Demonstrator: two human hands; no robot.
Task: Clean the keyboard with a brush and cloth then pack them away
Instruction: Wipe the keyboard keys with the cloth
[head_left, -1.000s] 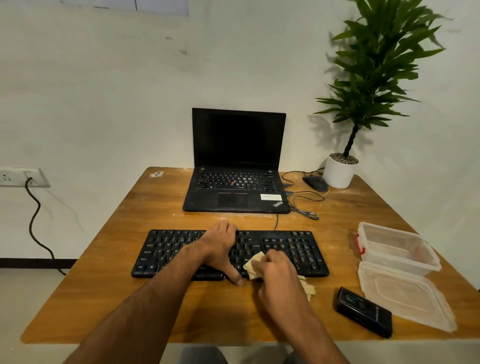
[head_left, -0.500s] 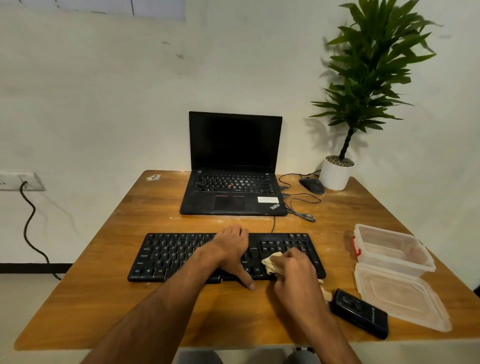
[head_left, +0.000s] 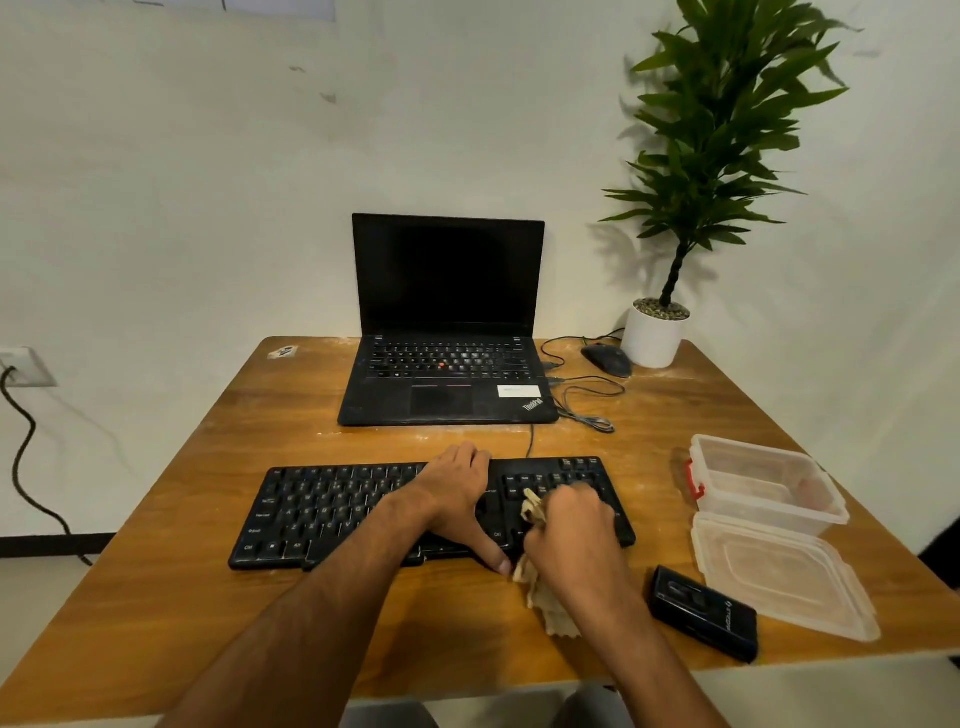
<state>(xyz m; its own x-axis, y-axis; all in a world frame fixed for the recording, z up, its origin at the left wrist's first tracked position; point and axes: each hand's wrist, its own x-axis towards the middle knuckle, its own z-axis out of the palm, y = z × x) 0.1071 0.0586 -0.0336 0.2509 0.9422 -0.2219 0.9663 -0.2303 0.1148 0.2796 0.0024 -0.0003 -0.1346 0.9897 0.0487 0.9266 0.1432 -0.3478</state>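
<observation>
Right hand (head_left: 571, 525) bunched round the cloth (head_left: 535, 512), rubbing the keyboard (head_left: 332, 512) near its right end, w/ a loose tail trailing onto the surface (head_left: 208, 597). Left hand (head_left: 457, 493) lies flat, fingers spread, pinning the board mid-deck. Cloth looks soft, light, floppy: best held wadded. Keyboard's stiff, prob. light, likely to skid, so brace it. Can't see any brush.

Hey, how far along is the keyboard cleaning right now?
Midway. The right hand grips the cloth on the keyboard's right end while the left hand rests on the keys, steadying it. No brush is clearly visible, so brushing can't be judged. Packing is left: the clear container sits open, its lid beside it.
</observation>
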